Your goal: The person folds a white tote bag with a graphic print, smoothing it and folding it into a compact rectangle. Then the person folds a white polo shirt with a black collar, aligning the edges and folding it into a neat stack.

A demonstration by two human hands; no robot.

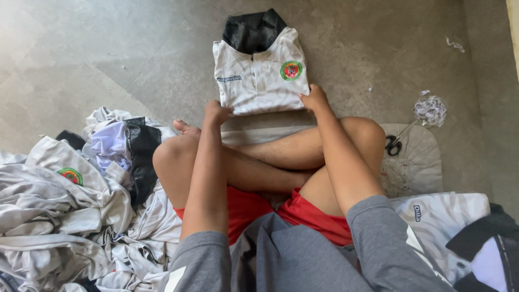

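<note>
At near left, on the concrete floor (108, 48): a loose heap of crumpled white shirts (65, 216), one showing a round green and red badge, with a strip of black fabric and a pale lilac garment mixed into its far edge. Centre, near: the person's crossed bare legs in red shorts (248, 208), grey sleeves at the bottom edge. Left hand (217, 112): fingers curled down onto the near left corner of the folded white polo shirt (259, 73), pressing or pinching the hem; whether cloth is actually gripped cannot be told. Folded white polo shirt: lies flat on the floor just beyond the knees, centre far, collar and button placket up, round badge on its right chest, a black garment (253, 30) protruding from beneath its far edge. Right hand (314, 99): fingers bent, tips resting on the near right corner of the same shirt, nothing lifted. Right of the legs: a round pale cushion or mat (419, 157) with black-handled scissors (394, 143) on it, a small wad of whitish thread scraps (430, 110) just beyond. Near right: a folded white and black garment pile (459, 227).
</note>
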